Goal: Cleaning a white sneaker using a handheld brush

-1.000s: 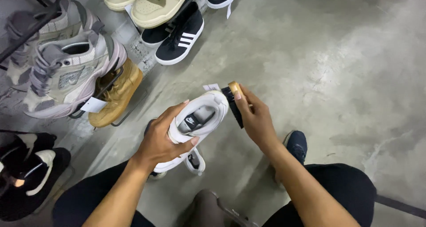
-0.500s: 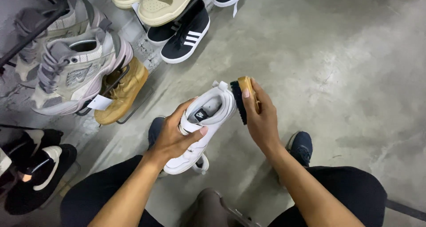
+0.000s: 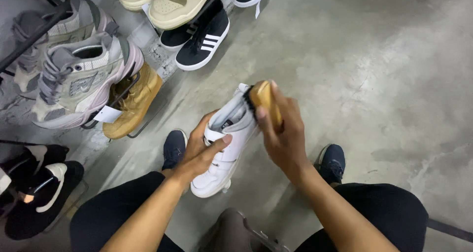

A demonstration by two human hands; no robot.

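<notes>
We are mid-brushing: our left hand grips the white shoe, our right hand presses the wooden brush onto its heel; next calls for short, firm strokes.

White leather sneaker with strap closure: held above the grey concrete floor, toe toward the wearer, gripped at its middle by the left hand, thumb across the strap. Wooden-backed brush with dark bristles: clasped in the right hand, bristles touching the sneaker's heel end. Dark blue shoes on the person's feet, left and right, on the floor below. Upper left: grey and lilac chunky trainer on a black metal rack, tan suede boot beside it, black sneaker with white stripes, beige sneakers. Lower left: black shoes with white trim.
</notes>
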